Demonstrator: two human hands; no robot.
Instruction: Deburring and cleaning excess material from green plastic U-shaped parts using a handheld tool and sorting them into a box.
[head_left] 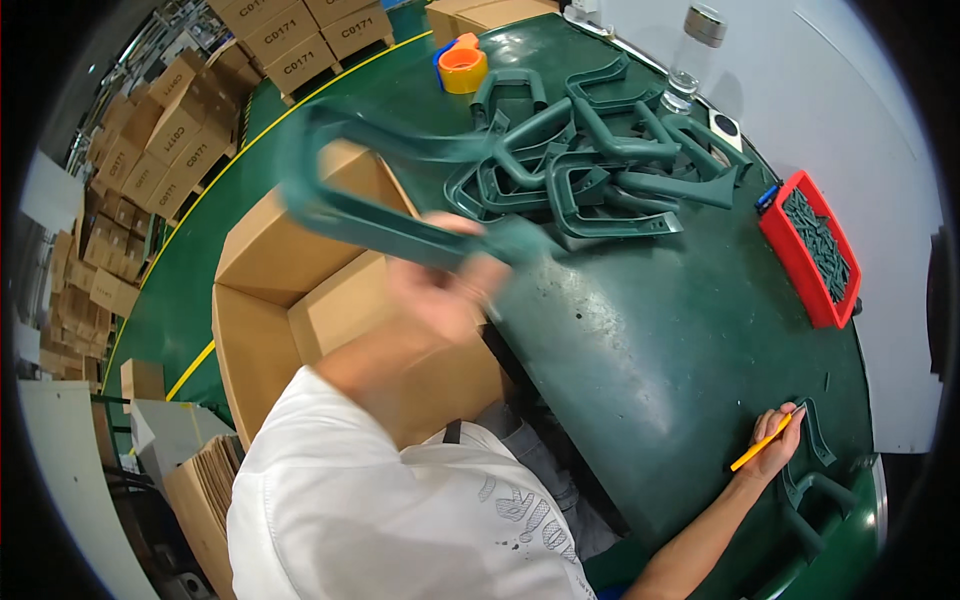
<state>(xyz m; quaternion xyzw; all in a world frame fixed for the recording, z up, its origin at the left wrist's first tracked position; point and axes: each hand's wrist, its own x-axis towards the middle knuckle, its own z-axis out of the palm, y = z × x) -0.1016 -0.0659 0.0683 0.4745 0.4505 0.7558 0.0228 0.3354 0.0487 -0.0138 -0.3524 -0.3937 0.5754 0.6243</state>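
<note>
My left hand (pixel 450 290) is closed around a green plastic U-shaped handle (pixel 370 225), blurred by motion and raised over the edge of an open cardboard box (pixel 262 330). On the right of the green table, my right hand (pixel 772 445) grips a slim yellow utility knife (pixel 760 443). The knife's tip is beside a curved green piece (pixel 818 435) lying on the tabletop. Just below that hand is another green handle (pixel 815 505). Toward the far side lies a tangled heap of similar green handles (pixel 615 130).
A red bin (pixel 812 250) of small green plugs stands at the table's right edge. Orange tape (pixel 462 72) and a clear bottle (pixel 690 65) are at the back. Stacked cartons (pixel 180 130) stand on the floor at left. Flattened cardboard (pixel 205 480) leans at lower left.
</note>
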